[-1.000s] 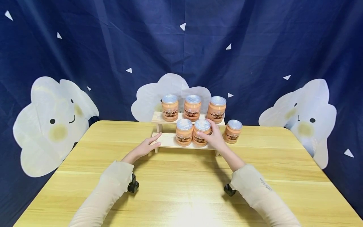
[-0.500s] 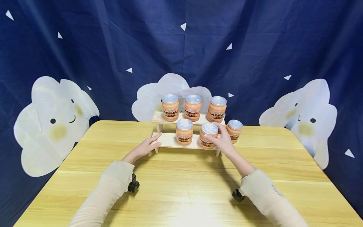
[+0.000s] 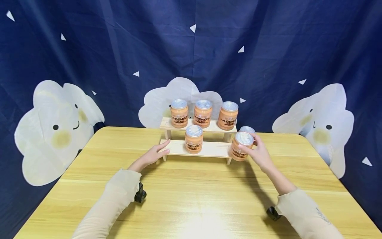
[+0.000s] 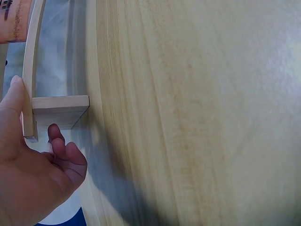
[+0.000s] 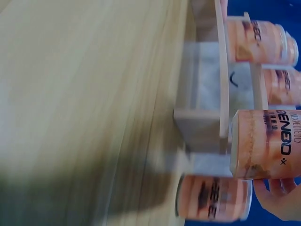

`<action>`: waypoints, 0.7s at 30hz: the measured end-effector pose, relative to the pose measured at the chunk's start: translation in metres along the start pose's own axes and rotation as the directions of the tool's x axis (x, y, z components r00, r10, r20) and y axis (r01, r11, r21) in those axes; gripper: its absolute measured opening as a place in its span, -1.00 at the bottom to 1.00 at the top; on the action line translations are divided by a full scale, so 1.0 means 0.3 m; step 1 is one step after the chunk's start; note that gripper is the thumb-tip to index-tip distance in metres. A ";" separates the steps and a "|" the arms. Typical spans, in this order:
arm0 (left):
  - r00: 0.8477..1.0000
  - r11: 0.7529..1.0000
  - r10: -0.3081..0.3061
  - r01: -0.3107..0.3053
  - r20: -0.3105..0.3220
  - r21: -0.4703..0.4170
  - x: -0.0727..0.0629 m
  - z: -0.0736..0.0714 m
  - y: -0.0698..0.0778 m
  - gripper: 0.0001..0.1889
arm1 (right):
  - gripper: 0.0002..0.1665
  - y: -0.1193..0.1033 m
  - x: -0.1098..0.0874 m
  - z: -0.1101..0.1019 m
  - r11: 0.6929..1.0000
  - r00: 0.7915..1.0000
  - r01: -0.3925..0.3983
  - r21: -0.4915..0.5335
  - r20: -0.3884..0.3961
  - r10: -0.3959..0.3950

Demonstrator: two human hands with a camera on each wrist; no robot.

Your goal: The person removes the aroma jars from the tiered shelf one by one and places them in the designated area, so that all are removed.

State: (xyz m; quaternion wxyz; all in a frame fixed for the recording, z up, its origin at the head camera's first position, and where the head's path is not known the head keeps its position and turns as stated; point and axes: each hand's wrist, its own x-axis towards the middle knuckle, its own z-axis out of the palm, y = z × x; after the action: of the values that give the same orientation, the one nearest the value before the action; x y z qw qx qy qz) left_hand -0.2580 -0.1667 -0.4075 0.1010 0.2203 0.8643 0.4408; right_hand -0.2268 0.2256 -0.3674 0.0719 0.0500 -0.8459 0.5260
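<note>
My right hand point(image 3: 260, 155) grips an orange can point(image 3: 239, 153) with a silver lid and dark lettering, just past the right end of the lower step of a wooden two-step stand point(image 3: 213, 150). In the right wrist view the held can point(image 5: 265, 146) is above the tabletop, beyond the step's end, with fingertips at its side. My left hand point(image 3: 151, 155) holds the left end of the same step. The left wrist view shows its thumb on top of the board point(image 4: 29, 84) and its fingers curled below, beside the support leg. One similar can point(image 3: 194, 141) stands on the lower step.
Three matching cans stand along the upper step point(image 3: 191, 123). Another can point(image 3: 247, 129) stands on the table point(image 3: 185, 192) behind the held one, partly hidden by it. A dark blue curtain point(image 3: 167, 43) with white cloud pictures hangs behind the table.
My right hand has carried its can rightward, from beside the other can on the lower step to past the step's right end. The left hand stays put.
</note>
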 end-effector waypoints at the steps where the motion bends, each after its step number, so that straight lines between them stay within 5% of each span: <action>1: 1.000 1.000 0.001 -0.001 -0.002 -0.001 0.005 0.002 -0.014 -0.43 | -0.21 0.004 -0.002 -0.015 1.000 1.000 -0.003 -0.009 -0.007 0.003; 7: 1.000 1.000 -0.012 0.012 0.000 -0.010 0.031 0.008 -0.084 -0.39 | -0.30 0.036 -0.010 -0.092 0.999 0.998 0.014 -0.042 -0.053 -0.016; 21: 1.000 1.000 -0.001 0.001 -0.013 -0.014 0.029 0.009 -0.085 -0.40 | -0.28 0.189 0.045 -0.206 0.998 0.998 -0.016 -0.067 -0.061 0.012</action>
State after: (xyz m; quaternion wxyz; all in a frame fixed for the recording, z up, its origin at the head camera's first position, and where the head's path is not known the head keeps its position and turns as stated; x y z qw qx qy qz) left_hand -0.2722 -0.1738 -0.4293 0.0974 0.2163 0.8619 0.4482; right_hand -0.2449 0.3058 -0.3881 0.0956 0.0257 -0.8610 0.4989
